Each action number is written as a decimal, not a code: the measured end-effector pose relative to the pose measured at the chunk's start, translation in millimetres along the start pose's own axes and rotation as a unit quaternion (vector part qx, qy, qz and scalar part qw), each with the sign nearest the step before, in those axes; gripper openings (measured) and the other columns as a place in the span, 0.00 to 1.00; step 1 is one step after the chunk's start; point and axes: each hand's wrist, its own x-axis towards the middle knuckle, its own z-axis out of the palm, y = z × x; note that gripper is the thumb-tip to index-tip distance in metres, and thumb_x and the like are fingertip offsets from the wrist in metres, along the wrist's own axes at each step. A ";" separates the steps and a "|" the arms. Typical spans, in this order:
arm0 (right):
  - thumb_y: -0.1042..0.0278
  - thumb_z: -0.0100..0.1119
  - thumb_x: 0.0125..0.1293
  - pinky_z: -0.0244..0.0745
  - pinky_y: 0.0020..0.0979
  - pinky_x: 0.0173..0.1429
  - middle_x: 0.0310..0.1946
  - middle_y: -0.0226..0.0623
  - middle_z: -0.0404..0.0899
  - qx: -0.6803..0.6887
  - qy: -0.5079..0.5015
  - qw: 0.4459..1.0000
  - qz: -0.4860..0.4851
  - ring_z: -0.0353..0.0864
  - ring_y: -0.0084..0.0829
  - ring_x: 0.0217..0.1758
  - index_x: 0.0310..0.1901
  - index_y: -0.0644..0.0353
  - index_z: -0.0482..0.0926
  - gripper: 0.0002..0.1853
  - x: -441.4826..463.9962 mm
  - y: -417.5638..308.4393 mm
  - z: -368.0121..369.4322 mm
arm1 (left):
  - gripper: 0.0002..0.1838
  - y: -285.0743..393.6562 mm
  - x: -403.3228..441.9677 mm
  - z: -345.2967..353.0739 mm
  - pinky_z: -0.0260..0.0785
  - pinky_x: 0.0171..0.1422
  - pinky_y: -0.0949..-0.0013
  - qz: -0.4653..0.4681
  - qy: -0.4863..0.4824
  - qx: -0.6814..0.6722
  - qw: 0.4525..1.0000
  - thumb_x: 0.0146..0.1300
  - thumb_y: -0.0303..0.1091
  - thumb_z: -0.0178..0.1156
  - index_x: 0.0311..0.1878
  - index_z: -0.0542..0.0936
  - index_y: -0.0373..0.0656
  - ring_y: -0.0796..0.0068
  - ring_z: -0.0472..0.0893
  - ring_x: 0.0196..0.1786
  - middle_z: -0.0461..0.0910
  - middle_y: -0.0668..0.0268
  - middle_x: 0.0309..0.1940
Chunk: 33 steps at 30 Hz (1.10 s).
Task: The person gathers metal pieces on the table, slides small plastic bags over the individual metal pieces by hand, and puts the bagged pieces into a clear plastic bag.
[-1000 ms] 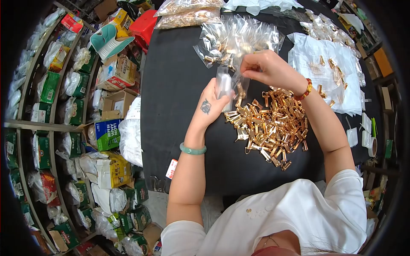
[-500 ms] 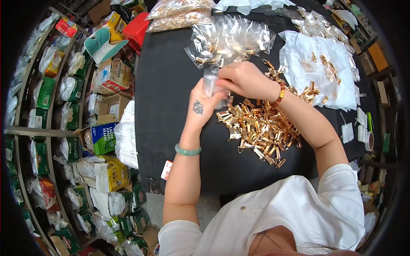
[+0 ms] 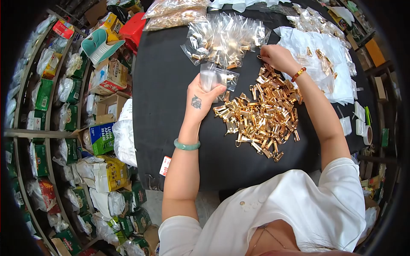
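Note:
My left hand (image 3: 201, 99) is closed on small clear plastic bags (image 3: 209, 73), with the thumb across them. A gold piece shows through clear plastic just beyond that thumb; whether it lies inside the held bags I cannot tell. Up and to the right, my right hand (image 3: 277, 59) pinches a small gold metal clasp (image 3: 259, 56), whose looped end sticks out at the fingertips. Below and between the hands spreads a loose pile of gold metal clasps (image 3: 265, 117). Beyond the left hand lies a heap of clear bags (image 3: 226, 38) with gold clasps in them.
The black-covered table (image 3: 164, 85) carries large bulging bags (image 3: 177, 19) at the back. White plastic sheeting (image 3: 307, 47) with several clasps lies at right, near a tape roll (image 3: 367, 135). Shelves of boxes (image 3: 64, 89) stand along the left, beside a red stool (image 3: 133, 30).
My right hand has left the bags in my left hand and moved right, to the pile's far edge, where it now pinches a clasp. The left hand has stayed nearly in place.

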 end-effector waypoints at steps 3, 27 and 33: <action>0.68 0.58 0.62 0.73 0.30 0.36 0.30 0.34 0.80 0.146 0.021 0.989 -0.032 0.80 0.30 0.32 0.37 0.62 0.76 0.07 0.0 -19.3 -4.6 | 0.14 4.0 1.0 -0.4 0.68 0.40 0.79 0.007 0.006 0.002 1.000 0.50 0.25 0.68 0.39 0.76 0.38 0.86 0.75 0.32 0.79 0.72 0.30; 0.73 0.61 0.57 0.72 0.27 0.37 0.28 0.34 0.77 0.304 0.063 0.893 -0.327 0.77 0.28 0.31 0.32 0.64 0.77 0.05 -13.6 -108.5 -16.2 | 0.17 3.1 0.4 4.7 0.70 0.39 0.78 0.022 -0.025 -0.007 0.999 0.48 0.27 0.69 0.41 0.74 0.36 0.84 0.76 0.33 0.79 0.68 0.32; 0.72 0.60 0.58 0.71 0.27 0.36 0.30 0.35 0.76 0.353 -0.071 0.922 -0.143 0.76 0.32 0.30 0.29 0.64 0.75 0.05 -7.0 -106.7 -51.1 | 0.17 -8.6 3.7 -0.1 0.71 0.38 0.76 -0.011 -0.029 -0.040 0.999 0.54 0.26 0.61 0.46 0.69 0.35 0.80 0.77 0.33 0.77 0.63 0.37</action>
